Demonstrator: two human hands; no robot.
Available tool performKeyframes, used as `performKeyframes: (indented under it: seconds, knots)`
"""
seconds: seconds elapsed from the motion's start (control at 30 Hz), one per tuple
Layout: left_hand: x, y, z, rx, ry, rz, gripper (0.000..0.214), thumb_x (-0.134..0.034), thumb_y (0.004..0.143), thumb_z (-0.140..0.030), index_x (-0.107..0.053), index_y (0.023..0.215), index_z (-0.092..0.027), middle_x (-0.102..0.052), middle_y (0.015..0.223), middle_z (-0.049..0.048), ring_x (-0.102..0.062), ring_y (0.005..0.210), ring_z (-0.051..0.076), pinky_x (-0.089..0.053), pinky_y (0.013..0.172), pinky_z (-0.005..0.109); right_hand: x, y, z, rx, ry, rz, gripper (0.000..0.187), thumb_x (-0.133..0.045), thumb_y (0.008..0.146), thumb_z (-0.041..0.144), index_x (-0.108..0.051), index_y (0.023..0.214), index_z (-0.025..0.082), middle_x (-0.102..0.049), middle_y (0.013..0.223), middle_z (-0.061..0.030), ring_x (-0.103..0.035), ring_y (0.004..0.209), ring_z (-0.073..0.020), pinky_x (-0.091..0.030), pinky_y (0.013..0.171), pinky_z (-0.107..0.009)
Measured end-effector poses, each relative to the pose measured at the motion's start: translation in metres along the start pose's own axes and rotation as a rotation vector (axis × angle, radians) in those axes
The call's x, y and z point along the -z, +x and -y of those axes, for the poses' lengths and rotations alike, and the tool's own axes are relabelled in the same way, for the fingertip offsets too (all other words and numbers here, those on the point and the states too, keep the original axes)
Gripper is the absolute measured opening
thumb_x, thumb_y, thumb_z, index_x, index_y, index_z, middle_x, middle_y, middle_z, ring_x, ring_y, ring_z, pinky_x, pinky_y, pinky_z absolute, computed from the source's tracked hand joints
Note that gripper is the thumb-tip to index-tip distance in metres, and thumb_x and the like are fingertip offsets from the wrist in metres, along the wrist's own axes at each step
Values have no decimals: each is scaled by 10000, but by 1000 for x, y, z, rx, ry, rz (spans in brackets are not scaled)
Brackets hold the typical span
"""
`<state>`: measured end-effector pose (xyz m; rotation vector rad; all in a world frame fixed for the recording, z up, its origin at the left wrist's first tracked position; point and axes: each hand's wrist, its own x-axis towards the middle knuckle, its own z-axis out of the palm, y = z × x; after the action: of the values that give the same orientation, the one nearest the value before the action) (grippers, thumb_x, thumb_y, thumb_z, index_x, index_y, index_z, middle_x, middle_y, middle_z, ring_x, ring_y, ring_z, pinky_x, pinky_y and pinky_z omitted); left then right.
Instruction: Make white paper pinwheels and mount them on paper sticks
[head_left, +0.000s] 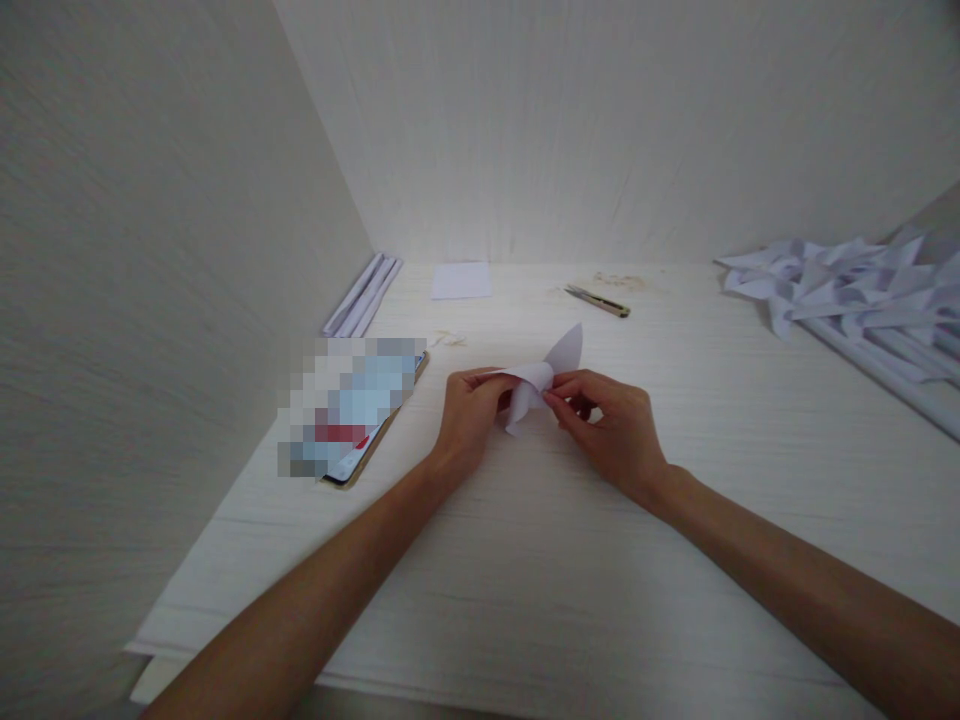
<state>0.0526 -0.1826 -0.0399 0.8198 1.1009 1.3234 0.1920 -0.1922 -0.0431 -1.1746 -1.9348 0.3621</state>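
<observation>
Folded paper [535, 378]: white, curved, held up between the two hands near the middle of the table [540, 590]; one pointed flap rises at the far side, another hangs below. Its centre is partly covered by fingers; fold count unclear.
Left hand [466, 412]: partly closed, paper gripped between thumb and fingers; most fingertips hidden behind the sheet.
Right hand [616, 422]: thumb and forefinger drawn together in a pinch on the paper's near right edge, remaining fingers curled. Whether anything small sits inside the pinch: cannot tell.
Forearms: both bare; left cut off at the bottom edge, right at the lower right corner.
Phone [381, 408]: flat on the table, left of the left hand; screen mostly masked by coarse blocks, content unreadable.
Paper tubes [363, 297]: several, side by side, against the left wall [172, 260]; exact number hard to make out.
Paper square [461, 281]: flat, near the back wall [600, 130].
Snips [598, 301]: beyond the right hand, points toward the left.
Brown scraps [619, 281]: beside the snips, more near the phone; material indistinct.
Pinwheels [847, 285]: heaped at far right, overlapping, cut off by the frame; sticks partly buried.
</observation>
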Motion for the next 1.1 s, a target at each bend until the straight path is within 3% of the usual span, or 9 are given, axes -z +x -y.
performKeyframes:
  seconds: [0.57,1.1]
  knots:
    - [-2,-1,-2,58,11,-16,51,-612,513,-167,-630,493,-123,-594,499,7,-541,507,105,-431,543,231,-1,-1,-2,30,-19,-25,106,-536,765,218,-589,679,185,-655,717,-29,-536,491,-103,-421,480,-230]
    - [-1,-3,1,12,59,53,108,-625,592,-238,-669,555,-146,-655,590,17,-566,571,100,-452,605,226,-2,2,-3,-31,-17,-50,81,-557,753,209,-614,703,180,-648,670,-20,-531,479,-108,-409,471,-235]
